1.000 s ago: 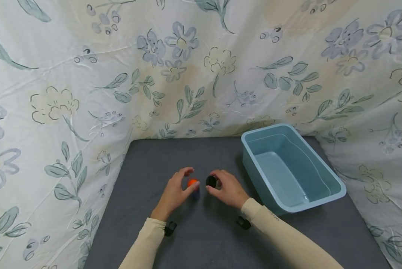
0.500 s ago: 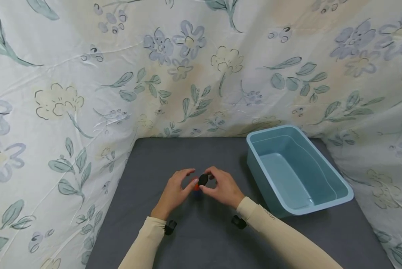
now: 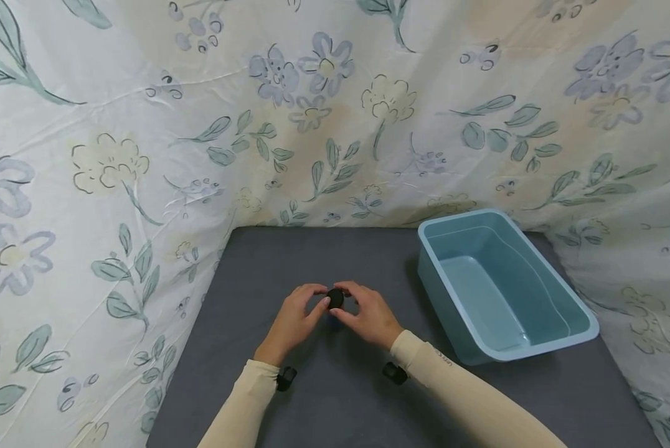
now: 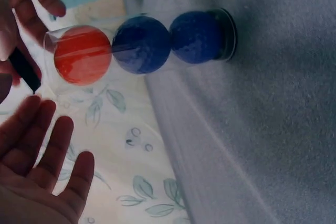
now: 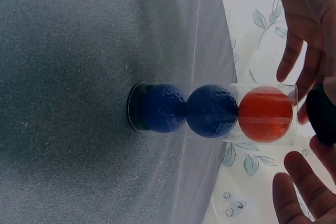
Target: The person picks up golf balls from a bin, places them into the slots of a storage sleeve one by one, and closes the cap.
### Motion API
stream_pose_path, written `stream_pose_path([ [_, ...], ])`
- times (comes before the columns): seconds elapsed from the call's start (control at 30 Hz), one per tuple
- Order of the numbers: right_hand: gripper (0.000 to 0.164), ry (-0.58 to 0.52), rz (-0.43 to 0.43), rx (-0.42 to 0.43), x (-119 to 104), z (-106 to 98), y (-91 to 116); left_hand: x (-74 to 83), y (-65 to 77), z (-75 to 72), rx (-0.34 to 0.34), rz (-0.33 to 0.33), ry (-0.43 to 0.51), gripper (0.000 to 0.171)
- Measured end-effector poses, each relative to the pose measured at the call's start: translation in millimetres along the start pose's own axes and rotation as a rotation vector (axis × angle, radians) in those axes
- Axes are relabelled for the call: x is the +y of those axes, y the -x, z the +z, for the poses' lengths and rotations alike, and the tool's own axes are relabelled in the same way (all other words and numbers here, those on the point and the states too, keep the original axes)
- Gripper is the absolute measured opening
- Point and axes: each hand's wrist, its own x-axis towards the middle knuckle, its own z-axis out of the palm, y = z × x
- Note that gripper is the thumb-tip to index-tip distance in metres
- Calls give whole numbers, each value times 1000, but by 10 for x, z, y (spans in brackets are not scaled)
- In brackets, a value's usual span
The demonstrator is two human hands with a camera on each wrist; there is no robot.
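A clear tube (image 5: 234, 92) stands upright on the grey cloth. Stacked in it are two dark blue dimpled golf balls (image 5: 212, 110), with an orange ball (image 5: 265, 114) on top. A round black lid (image 3: 335, 298) is just over the tube's open end, slightly apart from the rim in both wrist views. My right hand (image 3: 373, 314) pinches the lid's right side between thumb and fingers. My left hand (image 3: 290, 318) has its thumb and index finger at the lid's left edge, its other fingers spread in the left wrist view (image 4: 50, 166). Hands and lid hide most of the tube from above.
A light blue plastic bin (image 3: 452, 292) stands to the right on the grey-covered table (image 3: 290, 255). Floral cloth (image 3: 245, 124) hangs behind the table and along its sides. Black cameras (image 3: 395, 373) are strapped to both wrists.
My right hand has carried the black lid leftward over the tube, covering the orange ball in the head view. My left thumb and index finger have come to the lid's edge.
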Motion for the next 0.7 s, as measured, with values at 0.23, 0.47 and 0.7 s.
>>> stream_pose_path([
  [0.23, 54, 9, -8, 3, 38, 21, 23, 9, -10, 31, -14, -44, 3, 24],
  [0.47, 54, 100, -20, -17, 99, 61, 33, 12, -15, 66, -4, -41, -30, 24],
  [0.7, 54, 132, 11, -63, 146, 93, 27, -22, -14, 114, 24, -27, -81, 25],
])
